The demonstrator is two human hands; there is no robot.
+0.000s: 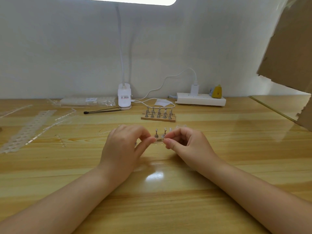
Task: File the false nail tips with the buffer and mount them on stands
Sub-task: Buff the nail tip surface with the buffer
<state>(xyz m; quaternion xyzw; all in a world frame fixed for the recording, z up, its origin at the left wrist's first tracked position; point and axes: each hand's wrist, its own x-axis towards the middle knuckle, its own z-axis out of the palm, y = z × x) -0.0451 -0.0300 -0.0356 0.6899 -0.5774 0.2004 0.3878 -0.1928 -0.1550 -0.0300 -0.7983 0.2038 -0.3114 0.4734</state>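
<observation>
My left hand (125, 146) and my right hand (184, 142) meet over the middle of the wooden table (168, 200). Their curled fingertips pinch a small clear strip of nail tips (158, 140) between them. Just behind the fingertips stand a few small metal nail stands (160, 133); some carry a pale nail tip. Farther back, a wooden base (158, 118) holds two rows of metal stands (158, 112) with tips on them. No buffer shows in the head view.
A white clip lamp (124, 98) stands at the back, with a black stick (103, 111) lying beside it. A white power strip (200, 98) sits back right. Clear plastic strips and packets (28, 129) lie at the left. Brown cardboard (290, 48) hangs at the right.
</observation>
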